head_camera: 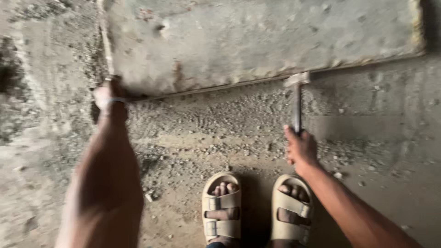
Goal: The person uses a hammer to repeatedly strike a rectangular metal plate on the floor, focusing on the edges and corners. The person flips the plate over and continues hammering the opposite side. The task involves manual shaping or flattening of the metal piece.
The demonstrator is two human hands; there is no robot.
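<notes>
Hammer (296, 98): held in the right hand (301, 149), fingers wrapped tight about the lower end of the handle. Long axis runs almost straight away from the person, handle upright in the view, metal head (296, 79) at the far end. Head lies crosswise, touching or just short of the lower edge of the slab; motion blur prevents telling which.

Slab (257, 41): large flat grey panel, concrete-stained, lying on the ground ahead of the feet. Its near long edge runs left to right, rising slightly toward the right, with a thin pale strip along it.

Left hand (109, 97): at the slab's lower left corner, well apart from the hammer. Fingers are curled at the corner edge; whether they grip it or only press against it cannot be told. A thin band shows at the wrist.

Relation: right hand is nearer the hammer head's contact point; left hand steadies the opposite end of the same edge.

Ground (220, 133): dusty, strewn with gravel. Two tan sandals (257, 206) stand near, between the arms.
</notes>
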